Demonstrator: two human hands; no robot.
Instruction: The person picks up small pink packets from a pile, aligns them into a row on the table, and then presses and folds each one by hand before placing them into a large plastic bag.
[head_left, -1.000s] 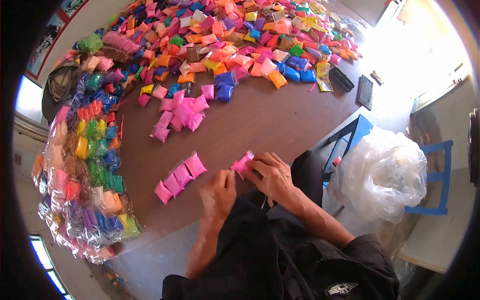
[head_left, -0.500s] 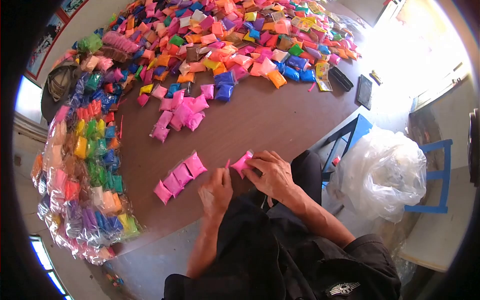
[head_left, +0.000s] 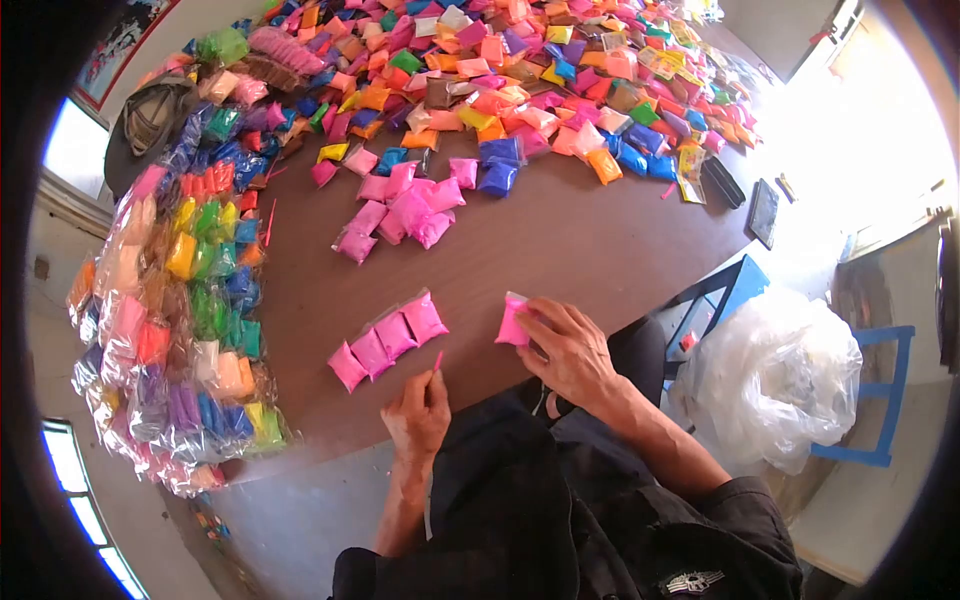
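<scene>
My right hand (head_left: 568,348) grips a small pink packet (head_left: 511,320) by its right side, at the near part of the brown table. In my left hand (head_left: 417,412), closed in a pinch, is a thin pink stick (head_left: 438,361) pointing up from the fingers; its lower part is hidden in the fist. A slanting row of several pink packets (head_left: 397,335) in clear film lies on the table just beyond my left hand. Farther off is a loose heap of pink packets (head_left: 410,212).
A large pile of multicoloured packets (head_left: 480,90) covers the table's far side. Bagged packets (head_left: 200,320) line the left edge. A black phone (head_left: 764,212) and a dark case (head_left: 722,182) lie at right. A clear plastic bag (head_left: 775,375) sits on a blue chair (head_left: 880,395).
My left hand has drawn back from the packet, down and left, with the stick. My right hand still holds the packet, now turned more upright. The whole view has shifted slightly.
</scene>
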